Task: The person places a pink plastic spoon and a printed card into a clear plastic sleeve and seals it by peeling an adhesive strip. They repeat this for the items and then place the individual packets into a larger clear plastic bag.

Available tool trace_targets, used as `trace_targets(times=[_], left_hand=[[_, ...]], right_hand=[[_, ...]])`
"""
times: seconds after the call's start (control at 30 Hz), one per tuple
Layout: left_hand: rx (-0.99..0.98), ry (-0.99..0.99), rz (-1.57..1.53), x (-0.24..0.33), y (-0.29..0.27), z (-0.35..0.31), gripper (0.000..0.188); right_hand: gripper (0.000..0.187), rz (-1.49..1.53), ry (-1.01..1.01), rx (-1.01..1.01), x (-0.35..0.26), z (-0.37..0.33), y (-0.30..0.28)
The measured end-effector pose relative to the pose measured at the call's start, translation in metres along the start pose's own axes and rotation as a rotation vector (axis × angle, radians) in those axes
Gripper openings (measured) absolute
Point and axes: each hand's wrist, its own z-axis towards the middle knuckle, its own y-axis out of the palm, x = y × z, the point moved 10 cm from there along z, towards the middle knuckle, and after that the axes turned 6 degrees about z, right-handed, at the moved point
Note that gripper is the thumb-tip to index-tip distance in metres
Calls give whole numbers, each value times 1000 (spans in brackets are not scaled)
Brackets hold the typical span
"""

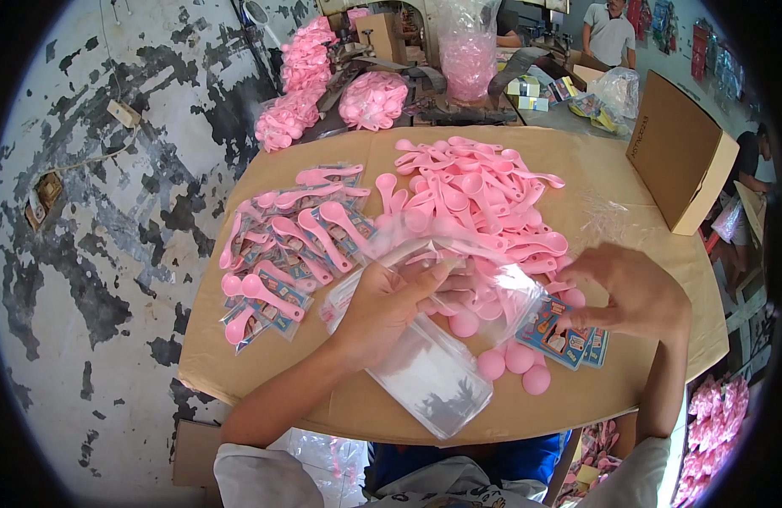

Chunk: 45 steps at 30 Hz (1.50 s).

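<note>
My left hand [389, 306] is closed on a clear plastic bag [520, 295], whose film spreads over some of the pink spoons. Under that wrist lies a stack of flat clear bags [433, 372]. My right hand [636, 292] is curved, with its thumb and fingers apart. Its thumb is over a blue printed card [553, 332], which overlaps another card; I cannot tell whether it touches. Several pink spoons, their round bowls [520, 357] showing, lie beside the cards. Beyond my hands is a large heap of loose pink spoons [471, 190].
Packed spoons with cards [277, 296] are piled on the left of the brown-covered table [213, 356]. An open cardboard box [679, 152] stands at the right. Bundles of pink items [372, 100] and a machine are behind. Other people [609, 35] are farther back.
</note>
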Motion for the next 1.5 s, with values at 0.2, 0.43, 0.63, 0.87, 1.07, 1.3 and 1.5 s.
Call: trace_targets(times=[0.2,0.43,0.63,0.87,1.07,1.3,1.5], left_hand=[[146,20,85,-2,-6,3,23],[166,9,-151,-17,-26,6,22],[20,0,85,-5,12,-3,16],[70,-24,118,-14,-13,8,23],[92,-23,24,-1,-4,3,27],[106,25,-197,6,-13,7,23],[149,83,-115,9,-19,2,22]], right_hand=[[34,136,418,-341,63,-11,26],[16,458,292,-11,50,7,3],[16,893,-95,111,-6,33,44],[13,917,165,196,23,30,48],[15,949,263,318,55,29,38],[19,204,354,184,73,24,21],[20,1022,112,347,34,24,7]])
